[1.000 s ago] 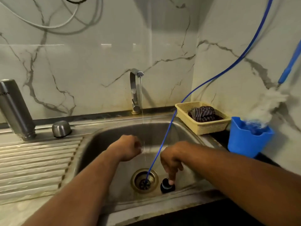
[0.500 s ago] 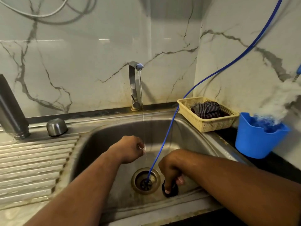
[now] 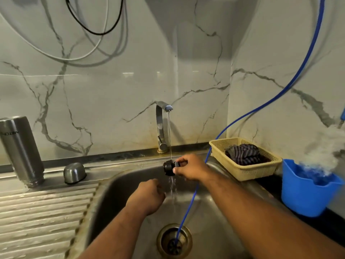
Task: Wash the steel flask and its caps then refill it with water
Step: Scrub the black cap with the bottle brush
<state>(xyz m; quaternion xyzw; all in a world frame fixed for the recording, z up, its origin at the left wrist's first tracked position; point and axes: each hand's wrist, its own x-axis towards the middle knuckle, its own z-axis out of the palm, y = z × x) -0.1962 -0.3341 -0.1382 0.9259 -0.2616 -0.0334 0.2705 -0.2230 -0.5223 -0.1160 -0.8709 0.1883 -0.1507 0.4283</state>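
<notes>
The right hand (image 3: pixel 190 168) pinches the black inner cap (image 3: pixel 169 167), which juts left past the fingertips under the tap's (image 3: pixel 161 126) thin stream. The left hand (image 3: pixel 147 197) hovers lower over the sink (image 3: pixel 112 193), fingers curled (nothing seen in them). The steel flask (image 3: pixel 20 150) stands mouth-down on the ribbed drainboard (image 3: pixel 46 212), its domed steel cap (image 3: pixel 74 172) just beside; a blue hose (image 3: pixel 194 199) crosses the basin into the drain (image 3: pixel 174 240).

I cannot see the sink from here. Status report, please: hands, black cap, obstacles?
Right hand holds black cap under tap stream. Left hand below it, curled, grip unclear. Blue hose crosses basin by right wrist.
</notes>
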